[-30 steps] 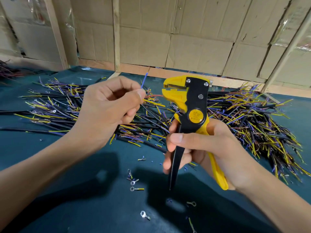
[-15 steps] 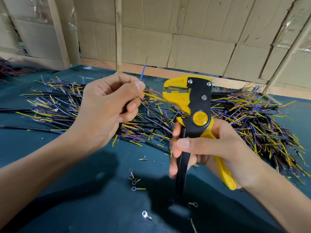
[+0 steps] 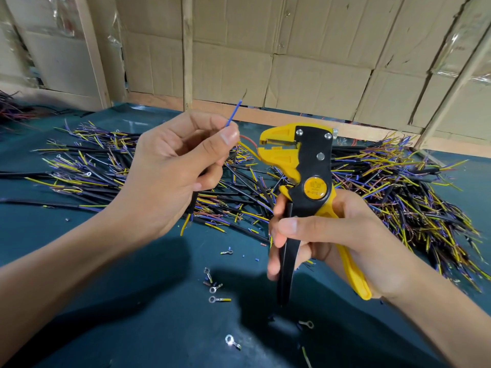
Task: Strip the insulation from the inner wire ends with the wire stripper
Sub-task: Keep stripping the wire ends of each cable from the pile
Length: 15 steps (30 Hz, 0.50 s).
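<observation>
Yellow wire stripper (image 3: 301, 166) is being gripped by the right hand (image 3: 332, 235) at centre frame; its open jaws are being brought closer to the yellow inner wire (image 3: 249, 150) pinched by the left hand (image 3: 175, 168), so stripping is being readied.

The left hand (image 3: 170, 166) pinches a black cable (image 3: 193, 205) with its fingers curled. A blue wire (image 3: 233, 113) sticks up past the thumb. A yellow wire (image 3: 251, 152) and a red wire (image 3: 249, 140) bend over to the wire stripper (image 3: 305, 176). The yellow wire's tip is at the tool's yellow mouth, which is a little open. The right hand (image 3: 332, 240) grips the 2 handles. Behind lies a big pile of cut cables (image 3: 398, 192) on the dark green table (image 3: 132, 314). Small ring terminals (image 3: 216, 298) lie near the hands.
</observation>
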Motion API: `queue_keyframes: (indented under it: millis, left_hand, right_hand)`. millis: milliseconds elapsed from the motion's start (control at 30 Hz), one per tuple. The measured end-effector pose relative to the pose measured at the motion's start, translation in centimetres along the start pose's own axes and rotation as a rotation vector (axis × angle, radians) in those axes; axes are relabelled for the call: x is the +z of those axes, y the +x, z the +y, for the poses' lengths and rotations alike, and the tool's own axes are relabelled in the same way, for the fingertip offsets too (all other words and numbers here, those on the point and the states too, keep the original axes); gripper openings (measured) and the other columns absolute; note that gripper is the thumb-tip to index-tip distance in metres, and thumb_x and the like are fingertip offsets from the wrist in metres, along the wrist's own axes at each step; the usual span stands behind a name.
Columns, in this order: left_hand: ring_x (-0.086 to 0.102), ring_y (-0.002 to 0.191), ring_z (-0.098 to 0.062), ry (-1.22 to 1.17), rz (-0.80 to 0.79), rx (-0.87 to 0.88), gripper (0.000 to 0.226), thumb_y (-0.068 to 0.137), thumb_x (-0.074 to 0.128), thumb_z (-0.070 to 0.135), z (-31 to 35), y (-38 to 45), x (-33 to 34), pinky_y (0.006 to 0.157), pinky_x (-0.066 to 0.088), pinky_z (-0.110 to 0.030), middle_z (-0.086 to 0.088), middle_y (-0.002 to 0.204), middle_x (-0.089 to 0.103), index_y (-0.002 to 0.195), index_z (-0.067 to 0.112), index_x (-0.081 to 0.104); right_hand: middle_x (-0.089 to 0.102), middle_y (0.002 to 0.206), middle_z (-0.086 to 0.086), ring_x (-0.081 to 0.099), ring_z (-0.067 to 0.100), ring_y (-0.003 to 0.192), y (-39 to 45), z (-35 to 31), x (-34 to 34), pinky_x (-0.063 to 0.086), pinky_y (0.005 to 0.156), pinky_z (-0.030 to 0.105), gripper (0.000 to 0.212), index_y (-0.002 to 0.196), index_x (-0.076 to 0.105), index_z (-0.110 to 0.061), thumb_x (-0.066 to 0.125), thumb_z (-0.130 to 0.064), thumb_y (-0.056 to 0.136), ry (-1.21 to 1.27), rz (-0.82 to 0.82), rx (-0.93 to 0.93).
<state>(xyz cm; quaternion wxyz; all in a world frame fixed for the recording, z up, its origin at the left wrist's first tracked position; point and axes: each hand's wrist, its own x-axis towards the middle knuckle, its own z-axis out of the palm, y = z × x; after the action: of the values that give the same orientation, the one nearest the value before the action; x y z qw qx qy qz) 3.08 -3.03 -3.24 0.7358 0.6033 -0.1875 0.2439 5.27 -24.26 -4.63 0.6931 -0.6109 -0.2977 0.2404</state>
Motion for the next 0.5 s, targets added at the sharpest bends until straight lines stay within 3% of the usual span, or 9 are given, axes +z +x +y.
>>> queue_keyframes:
  millis: [133,300,500]
  left_hand:
    - [0.023,0.068,-0.033,-0.004,0.006,-0.010,0.006,0.087,0.068,0.017,0.02,-0.23,0.18,0.042,0.022,-0.021,-0.019,0.081,0.053,0.085,0.019,0.073]
    - [0.038,0.056,-0.014,-0.040,0.018,-0.033,0.004,0.090,0.065,0.014,0.10,-0.34,0.16,0.040,0.025,-0.018,-0.005,0.077,0.062,0.086,0.014,0.066]
    - [0.036,0.049,-0.009,-0.030,-0.002,-0.064,0.004,0.086,0.064,0.012,0.23,-0.84,0.62,0.039,0.027,-0.016,-0.003,0.068,0.054,0.086,0.008,0.063]
  right_hand:
    - [0.066,0.085,0.027,0.068,0.055,0.072,-0.15,-0.04,-0.17,0.059,0.062,0.042,0.022,0.099,0.063,0.008,0.068,-0.007,0.085,0.002,0.030,0.005]
    - [0.065,0.084,0.027,0.068,0.053,0.071,-0.31,0.08,-0.13,0.059,0.062,0.042,0.020,0.099,0.063,0.007,0.067,-0.007,0.084,-0.008,0.039,-0.003]
    - [0.065,0.082,0.027,0.069,0.051,0.070,-0.36,0.05,-0.12,0.058,0.061,0.042,0.015,0.096,0.065,0.001,0.066,-0.007,0.084,-0.023,0.030,-0.017]
